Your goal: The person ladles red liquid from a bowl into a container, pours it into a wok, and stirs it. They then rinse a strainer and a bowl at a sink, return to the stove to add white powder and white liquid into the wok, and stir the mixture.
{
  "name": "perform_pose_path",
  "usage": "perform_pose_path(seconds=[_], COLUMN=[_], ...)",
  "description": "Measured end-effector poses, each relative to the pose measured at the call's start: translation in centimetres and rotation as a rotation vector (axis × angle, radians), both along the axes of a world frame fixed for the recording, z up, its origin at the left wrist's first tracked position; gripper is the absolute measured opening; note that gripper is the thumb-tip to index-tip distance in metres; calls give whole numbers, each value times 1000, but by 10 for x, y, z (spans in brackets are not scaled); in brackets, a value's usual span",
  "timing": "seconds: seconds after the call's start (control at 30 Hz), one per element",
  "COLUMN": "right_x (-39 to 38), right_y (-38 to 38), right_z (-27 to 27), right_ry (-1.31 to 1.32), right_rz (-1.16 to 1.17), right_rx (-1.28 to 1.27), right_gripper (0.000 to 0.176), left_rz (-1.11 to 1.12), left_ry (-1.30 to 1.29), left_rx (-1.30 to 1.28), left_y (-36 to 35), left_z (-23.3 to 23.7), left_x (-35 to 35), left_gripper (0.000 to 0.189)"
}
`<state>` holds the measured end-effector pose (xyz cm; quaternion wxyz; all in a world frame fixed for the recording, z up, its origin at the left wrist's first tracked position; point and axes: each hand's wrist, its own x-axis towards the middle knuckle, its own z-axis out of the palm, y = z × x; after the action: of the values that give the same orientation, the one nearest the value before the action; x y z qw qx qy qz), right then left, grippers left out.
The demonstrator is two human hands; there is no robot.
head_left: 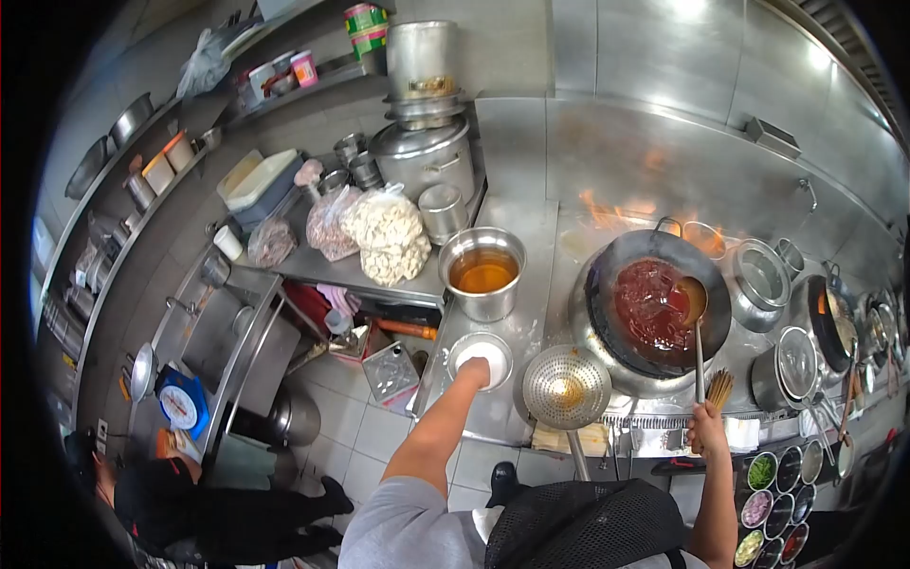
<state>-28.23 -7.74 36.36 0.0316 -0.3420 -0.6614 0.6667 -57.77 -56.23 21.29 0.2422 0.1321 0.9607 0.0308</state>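
A black wok (597, 294) over flames holds dark red sauce (649, 303). My right hand (707, 430) is closed round the handle of a ladle (695, 302), whose bowl rests in the sauce at the wok's right side. My left hand (479, 372) reaches down into a metal bowl (457, 349) of white contents on the steel counter; its fingers are hidden there. Behind that bowl stands a metal pot (486, 305) with amber liquid. Between bowl and wok lies a round perforated strainer (566, 387), its handle pointing toward me.
Bags of pale food (387, 228) and a large lidded pot (427, 156) stand at the back left. A person in dark clothes (171, 503) is at lower left, near a blue scale (180, 406). Small tubs (762, 470) of ingredients sit at lower right.
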Motion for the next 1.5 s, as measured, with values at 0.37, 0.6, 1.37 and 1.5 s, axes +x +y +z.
perform_pose_path(seconds=[0.37,0.6,1.37,1.5], right_x=[-4,-22,23,33], right_y=[-2,2,-19,-17], right_z=[32,14,83,103], right_ry=[198,48,115,199], right_rz=[24,35,29,41], right_rx=[-1379,-400,-262,33], right_gripper=[28,14,13,17], left_rz=[-75,28,-63,-6], left_ry=[298,153,726,715], left_rx=[213,228,737,836], left_y=[3,1,9,14], left_z=[-42,-31,195,263], left_x=[-2,-4,15,36], left_gripper=[40,57,5,6])
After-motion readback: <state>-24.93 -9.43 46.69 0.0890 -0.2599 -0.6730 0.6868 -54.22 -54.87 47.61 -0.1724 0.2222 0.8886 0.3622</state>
